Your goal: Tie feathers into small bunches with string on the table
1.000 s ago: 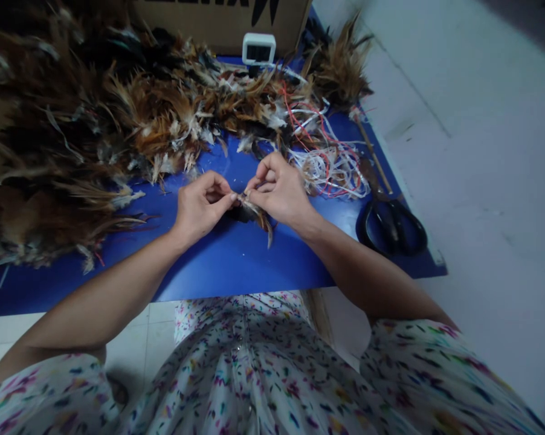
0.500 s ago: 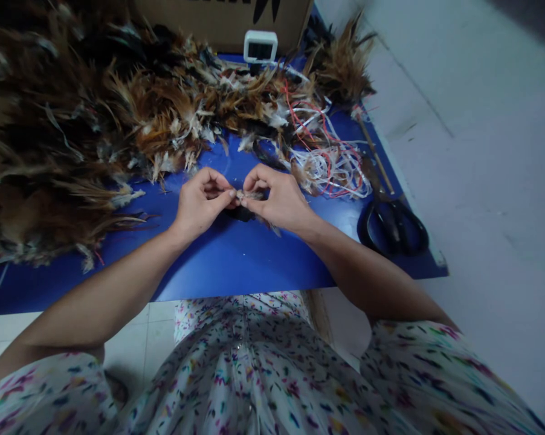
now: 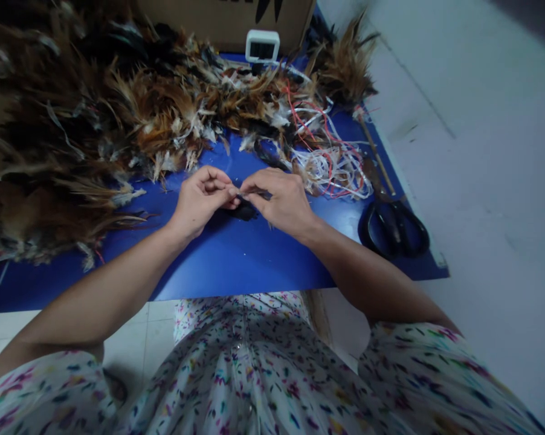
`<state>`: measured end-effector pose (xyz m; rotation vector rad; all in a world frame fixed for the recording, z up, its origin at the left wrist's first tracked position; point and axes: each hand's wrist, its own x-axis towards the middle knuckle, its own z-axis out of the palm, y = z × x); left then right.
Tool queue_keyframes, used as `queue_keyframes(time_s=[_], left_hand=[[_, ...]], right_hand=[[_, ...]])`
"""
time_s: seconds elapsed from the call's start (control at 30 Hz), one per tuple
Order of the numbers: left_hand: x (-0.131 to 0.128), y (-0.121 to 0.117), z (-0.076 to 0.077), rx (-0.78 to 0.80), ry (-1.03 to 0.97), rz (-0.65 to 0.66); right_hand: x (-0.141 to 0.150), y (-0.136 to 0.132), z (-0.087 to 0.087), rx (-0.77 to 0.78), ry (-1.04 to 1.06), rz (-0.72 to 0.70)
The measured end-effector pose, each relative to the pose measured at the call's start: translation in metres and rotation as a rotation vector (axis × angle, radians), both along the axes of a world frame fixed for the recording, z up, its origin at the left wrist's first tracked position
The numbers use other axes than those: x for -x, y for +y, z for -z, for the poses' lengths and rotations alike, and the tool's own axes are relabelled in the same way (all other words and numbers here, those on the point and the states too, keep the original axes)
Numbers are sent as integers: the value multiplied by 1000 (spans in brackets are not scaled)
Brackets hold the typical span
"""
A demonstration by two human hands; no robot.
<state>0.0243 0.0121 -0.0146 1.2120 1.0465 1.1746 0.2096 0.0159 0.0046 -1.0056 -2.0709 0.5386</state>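
While pinched between both hands, well to the left of the black-handled scissors (image 3: 396,232), now shows mostly as a dark patch: small feather bunch (image 3: 243,210). Showed a pale, fanned-out part a second ago; now mostly covered by the right fingers. Likely means closer handling at the narrow end; cannot tell whether twisting, tying or splitting.

Left hand (image 3: 197,202), the farther one from the scissors: closed to a narrow fingertip pinch on the bunch. Right hand (image 3: 284,196), between bunch and scissors: also narrow, thumb and forefinger on the same bunch, now lying flatter over it. Exact contact hidden.

Edges: near rim of blue tabletop (image 3: 240,266) running to the left of and nearer than the scissors, right rim just beside them. Most room for moving on the near side, left of the scissors. Tighter toward the far side: string tangle (image 3: 331,169) beyond and left of the scissors, close to the right hand; thin stick (image 3: 374,151) just beyond them; big feather pile (image 3: 159,115) far to their left and beyond. White-framed display (image 3: 262,36) and cardboard box (image 3: 200,24) farthest beyond the scissors, away from both hands.
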Motion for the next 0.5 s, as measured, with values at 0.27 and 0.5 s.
queue_keyframes(time_s=[0.27, 0.5], left_hand=[[1, 0, -7, 121, -115, 31], [2, -1, -10, 174, -149, 81]], right_hand=[[-1, 2, 1, -9, 69, -12], [0, 4, 1, 12, 119, -10]])
